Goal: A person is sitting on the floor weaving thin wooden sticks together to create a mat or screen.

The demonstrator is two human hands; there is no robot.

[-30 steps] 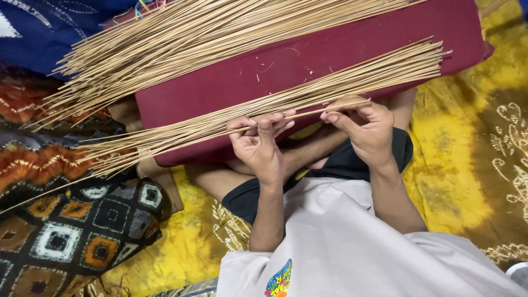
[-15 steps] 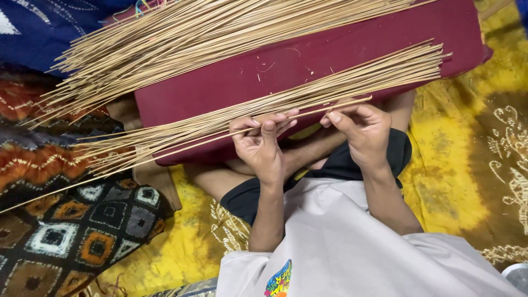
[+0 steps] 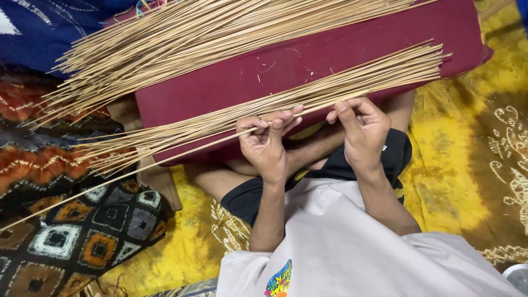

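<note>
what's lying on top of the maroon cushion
Two loose bundles of thin tan sticks lie across the maroon cushion: the far bundle and the near bundle. The left hand and right hand pinch sticks at its front edge. The sticks cover whatever lies beneath them.

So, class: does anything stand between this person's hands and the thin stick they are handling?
Nothing visible does. The left hand and right hand both already pinch the single thin stick, which runs out to the left below the bundle of sticks lying on the maroon cushion.
</note>
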